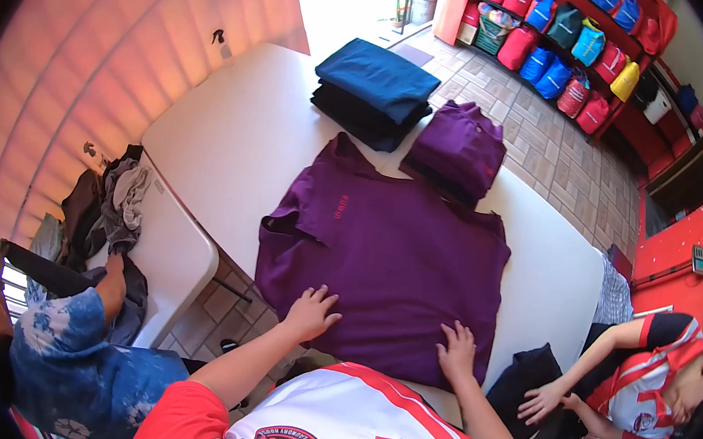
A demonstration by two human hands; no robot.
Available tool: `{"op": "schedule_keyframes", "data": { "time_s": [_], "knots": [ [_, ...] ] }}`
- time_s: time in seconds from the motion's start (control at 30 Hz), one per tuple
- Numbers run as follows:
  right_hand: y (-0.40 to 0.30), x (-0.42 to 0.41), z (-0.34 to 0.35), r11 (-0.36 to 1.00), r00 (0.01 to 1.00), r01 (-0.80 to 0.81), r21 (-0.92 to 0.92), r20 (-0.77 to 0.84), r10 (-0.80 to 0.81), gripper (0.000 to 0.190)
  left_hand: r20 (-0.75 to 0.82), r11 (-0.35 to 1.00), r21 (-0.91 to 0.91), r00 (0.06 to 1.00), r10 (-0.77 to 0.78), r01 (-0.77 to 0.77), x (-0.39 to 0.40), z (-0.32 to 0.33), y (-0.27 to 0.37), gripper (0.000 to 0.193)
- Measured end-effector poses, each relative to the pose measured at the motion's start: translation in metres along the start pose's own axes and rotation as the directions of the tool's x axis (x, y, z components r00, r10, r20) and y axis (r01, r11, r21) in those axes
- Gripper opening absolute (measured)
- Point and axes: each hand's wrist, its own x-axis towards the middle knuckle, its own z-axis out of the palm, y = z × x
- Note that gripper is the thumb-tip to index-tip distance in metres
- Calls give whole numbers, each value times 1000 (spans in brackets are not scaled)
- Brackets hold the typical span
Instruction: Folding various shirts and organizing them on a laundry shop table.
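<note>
A purple polo shirt (386,254) lies spread on the white folding table (222,112) in front of me, its collar pointing away and small red lettering on its chest. My left hand (312,314) rests flat on the shirt's near left part, fingers spread. On its near right part lies my right hand (458,352), also with fingers apart. Neither hand grips the cloth. Beyond the collar stand a stack of folded purple shirts (460,144) and, to its left, a stack of blue and black folded garments (377,85).
A second white table (177,253) at left holds a heap of dark clothes (121,204), handled by a person in a blue tie-dye shirt (90,359). At right, another person (647,375) handles dark cloth (526,382). Shelves of drawstring bags (555,77) stand at the back.
</note>
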Motion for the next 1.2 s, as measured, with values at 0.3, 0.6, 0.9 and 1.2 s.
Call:
{"op": "schedule_keyframes", "data": {
  "time_s": [0.3,0.6,0.9,1.2],
  "knots": [
    [-76,94,17,971,978,157,182,-162,-128,31,-630,995,87,777,18,47,111,-98,-109,27],
    [-193,168,8,995,889,-14,-98,455,57,91,-517,961,-263,828,-217,88,165,-88,-186,17],
    [-164,164,12,994,862,33,-102,506,23,98,-703,923,-358,609,-367,144,116,-122,-213,17],
    [-201,189,16,935,903,293,202,263,-340,48,-369,961,-168,918,145,-219,90,-56,-116,29]
  ]
}}
